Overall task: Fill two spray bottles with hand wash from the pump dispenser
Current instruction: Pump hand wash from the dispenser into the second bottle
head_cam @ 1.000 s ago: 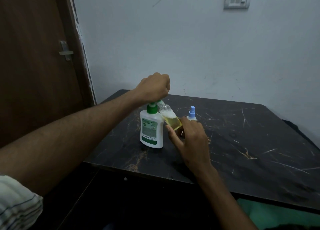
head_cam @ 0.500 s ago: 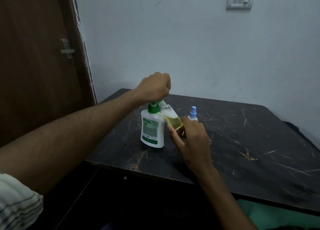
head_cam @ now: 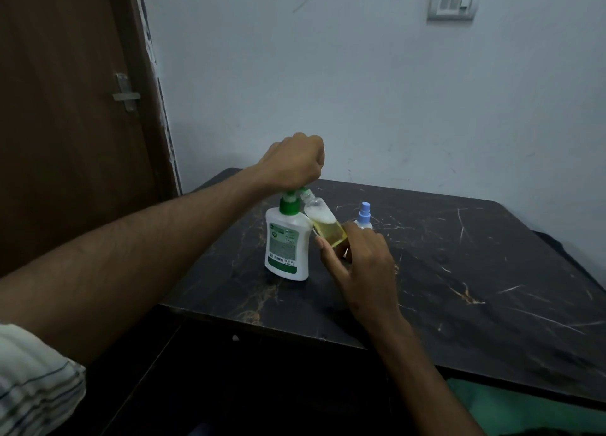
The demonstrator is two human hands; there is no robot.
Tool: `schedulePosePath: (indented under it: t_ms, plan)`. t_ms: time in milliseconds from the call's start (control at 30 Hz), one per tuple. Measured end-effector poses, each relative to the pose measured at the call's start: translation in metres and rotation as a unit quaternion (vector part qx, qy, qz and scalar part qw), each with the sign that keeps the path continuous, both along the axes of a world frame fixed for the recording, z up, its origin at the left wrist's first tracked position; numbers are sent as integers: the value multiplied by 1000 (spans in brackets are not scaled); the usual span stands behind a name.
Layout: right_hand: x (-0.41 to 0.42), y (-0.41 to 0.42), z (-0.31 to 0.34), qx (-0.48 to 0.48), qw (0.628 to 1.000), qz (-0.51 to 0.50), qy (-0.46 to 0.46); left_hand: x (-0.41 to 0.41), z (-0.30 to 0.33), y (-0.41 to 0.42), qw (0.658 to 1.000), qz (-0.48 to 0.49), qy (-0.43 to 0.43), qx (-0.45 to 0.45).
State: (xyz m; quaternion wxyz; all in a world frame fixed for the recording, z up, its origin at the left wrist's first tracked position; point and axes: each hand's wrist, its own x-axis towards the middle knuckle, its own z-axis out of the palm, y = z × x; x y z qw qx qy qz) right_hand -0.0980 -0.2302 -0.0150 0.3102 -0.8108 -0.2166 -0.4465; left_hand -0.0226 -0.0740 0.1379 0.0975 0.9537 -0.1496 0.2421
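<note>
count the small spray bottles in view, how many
2. One clear spray bottle, partly full of yellow liquid, is tilted in the right hand against the pump dispenser. The blue-capped spray bottle stands behind that hand, partly hidden.

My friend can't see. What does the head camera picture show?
A left hand presses the green pump of a white soap bottle, while the right hand holds a tilted clear bottle, partly full of yellow liquid, up to the spout. A blue-capped spray bottle stands behind on the dark table.
</note>
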Motion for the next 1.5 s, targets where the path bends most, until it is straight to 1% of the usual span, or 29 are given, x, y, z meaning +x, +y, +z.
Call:
schedulePosePath:
  t_ms: [267,433,633,867,1033,1167,1267,1367,1500]
  plan:
    - [0,0,-1,-4,1000,-3,-3,1,-3,2,1000,-1,11,-11]
    - [0,0,-2,-1,1000,-7,-4,3,0,2,1000,3,-4,-8]
    - [4,0,-4,-7,1000,-6,16,0,-2,2,999,3,29,-16]
    - [3,0,-2,-8,1000,-9,2,1,1,1,999,1,10,-31]
    - [3,1,-3,-17,1000,-13,7,-1,-2,2,999,-8,23,-22]
    - [2,0,-2,-8,1000,-10,7,-2,3,2,999,-10,17,-36]
    - [2,1,-1,-7,1000,-9,0,-2,2,1,999,-10,34,-41]
    - [3,1,-3,-14,1000,-14,6,-1,-2,1,998,2,46,-32]
    - [4,-1,-5,-19,999,-19,20,0,0,2,999,10,31,-18]
